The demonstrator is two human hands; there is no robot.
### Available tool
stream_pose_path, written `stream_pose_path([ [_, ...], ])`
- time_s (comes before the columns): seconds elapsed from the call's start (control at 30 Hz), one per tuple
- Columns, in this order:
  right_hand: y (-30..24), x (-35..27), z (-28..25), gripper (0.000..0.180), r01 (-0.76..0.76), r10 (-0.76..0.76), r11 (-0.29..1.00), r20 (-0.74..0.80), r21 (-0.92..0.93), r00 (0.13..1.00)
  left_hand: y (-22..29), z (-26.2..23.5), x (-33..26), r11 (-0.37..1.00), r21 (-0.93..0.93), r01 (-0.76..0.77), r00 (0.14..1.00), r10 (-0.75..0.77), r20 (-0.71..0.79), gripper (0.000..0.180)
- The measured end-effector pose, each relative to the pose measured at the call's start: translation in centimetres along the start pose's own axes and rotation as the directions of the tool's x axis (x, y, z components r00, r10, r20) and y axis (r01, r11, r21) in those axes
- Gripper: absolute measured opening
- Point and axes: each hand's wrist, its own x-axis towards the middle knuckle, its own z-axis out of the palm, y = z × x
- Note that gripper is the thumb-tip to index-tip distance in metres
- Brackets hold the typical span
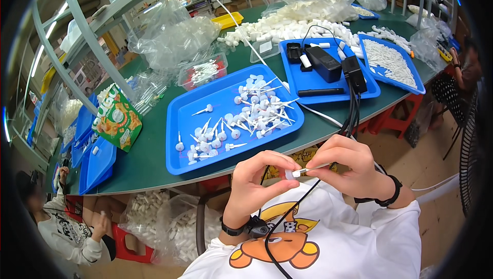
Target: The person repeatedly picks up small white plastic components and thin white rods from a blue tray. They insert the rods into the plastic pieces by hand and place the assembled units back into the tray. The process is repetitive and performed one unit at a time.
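Observation:
Above my lap, just off the table's front edge, both hands meet. My left hand (257, 179) pinches a small white plastic piece with a round translucent head (291, 175) between thumb and fingertips. From the other side, my right hand (352, 163) grips a thin white rod with a metallic-looking end (304, 170), which touches the piece; its exact kind is too small to tell. Beyond my hands lies a blue tray (177, 145) with several similar white pieces (246, 117), each a round head with a tapered stem.
A second blue tray (370, 91) holds a black power adapter (323, 63) and cables. Farther right, another blue tray (418, 81) carries small white parts. White cylinders (287, 27) are heaped at the back. A green snack bag (118, 120) stands left; a person (72, 222) sits beyond.

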Motion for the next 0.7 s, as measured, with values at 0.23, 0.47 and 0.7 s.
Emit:
stream_pose_path([
  [0.23, 0.27, 0.06, -0.11, 0.017, -0.03, 0.03, 0.999, 0.006, 0.04, 1.0, -0.2, -0.17, -0.09, 1.0, 0.002, 0.015, 1.0, -0.015, 0.015, 0.029],
  [0.47, 0.03, -0.01, -0.14, 0.018, -0.043, 0.043, 0.999, 0.0, 0.029, 0.999, -0.2, -0.18, -0.07, 1.0, 0.012, 0.018, 1.0, -0.018, 0.014, 0.029],
  [0.7, -0.16, 0.22, -0.56, 0.017, -0.074, 0.073, 0.996, 0.018, 0.046, 0.997, -0.13, -0.16, -0.05, 0.999, 0.032, 0.011, 1.0, -0.011, 0.021, 0.029],
])
